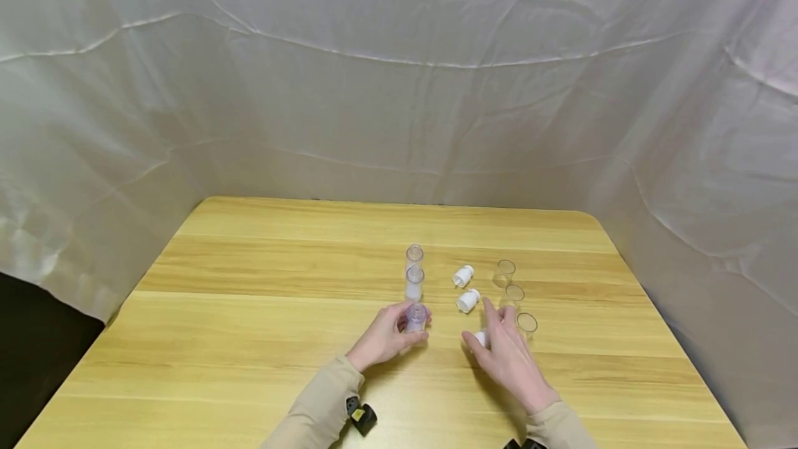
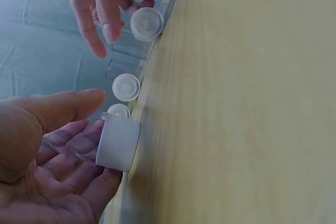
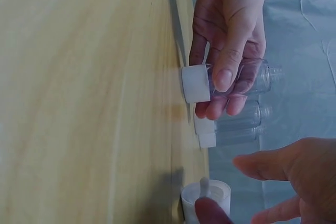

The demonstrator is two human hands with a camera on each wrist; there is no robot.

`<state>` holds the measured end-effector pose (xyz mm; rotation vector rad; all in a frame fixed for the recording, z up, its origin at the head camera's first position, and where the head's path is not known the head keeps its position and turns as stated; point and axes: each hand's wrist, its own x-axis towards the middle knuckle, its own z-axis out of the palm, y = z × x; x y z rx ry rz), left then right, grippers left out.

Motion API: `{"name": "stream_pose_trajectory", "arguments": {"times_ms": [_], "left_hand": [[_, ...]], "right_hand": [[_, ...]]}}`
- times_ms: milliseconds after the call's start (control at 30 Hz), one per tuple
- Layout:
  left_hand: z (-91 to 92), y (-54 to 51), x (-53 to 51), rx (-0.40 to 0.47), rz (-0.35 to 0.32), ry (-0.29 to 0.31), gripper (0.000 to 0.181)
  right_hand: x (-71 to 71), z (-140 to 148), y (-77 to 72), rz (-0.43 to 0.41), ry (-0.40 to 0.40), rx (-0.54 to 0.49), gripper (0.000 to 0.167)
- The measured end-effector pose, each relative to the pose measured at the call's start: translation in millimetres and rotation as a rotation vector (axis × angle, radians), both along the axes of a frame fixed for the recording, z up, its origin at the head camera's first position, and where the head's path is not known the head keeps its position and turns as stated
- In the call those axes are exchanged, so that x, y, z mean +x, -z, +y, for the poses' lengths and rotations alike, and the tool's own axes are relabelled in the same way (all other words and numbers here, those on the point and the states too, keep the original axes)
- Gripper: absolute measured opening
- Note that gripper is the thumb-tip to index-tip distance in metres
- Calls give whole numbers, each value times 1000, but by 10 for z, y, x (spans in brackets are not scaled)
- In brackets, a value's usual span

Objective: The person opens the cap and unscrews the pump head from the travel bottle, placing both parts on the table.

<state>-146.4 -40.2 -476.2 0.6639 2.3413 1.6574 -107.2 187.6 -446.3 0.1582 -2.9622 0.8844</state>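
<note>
My left hand (image 1: 389,335) holds the nearest clear bottle (image 1: 416,317), upright on the table, with fingers and thumb around it. The bottle has a white base (image 2: 118,142) and a clear threaded neck (image 3: 275,73). Two similar bottles, the middle one (image 1: 414,284) and the far one (image 1: 414,255), stand behind it in a row. My right hand (image 1: 508,355) reaches down with thumb and fingers spread about a white cap-like piece (image 3: 224,191) with a narrow stem. One fingertip overlaps this piece in the right wrist view; firm contact is unclear.
Two more white pieces, one nearer (image 1: 467,301) and one farther (image 1: 463,276), lie between the bottles and a row of three clear cups (image 1: 526,324) on the right. The wooden table (image 1: 249,338) is bordered by grey cloth (image 1: 374,116).
</note>
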Motion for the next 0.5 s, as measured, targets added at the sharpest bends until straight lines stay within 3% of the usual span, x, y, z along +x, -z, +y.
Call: {"name": "stream_pose_trajectory", "arguments": {"times_ms": [267, 500], "left_hand": [[-34, 0, -31, -50, 36, -33, 35], [-48, -35, -55, -139, 78, -70, 39]], "right_hand": [[8, 28, -44, 41, -21, 3, 75], [0, 40, -83, 130, -42, -57, 60]]}}
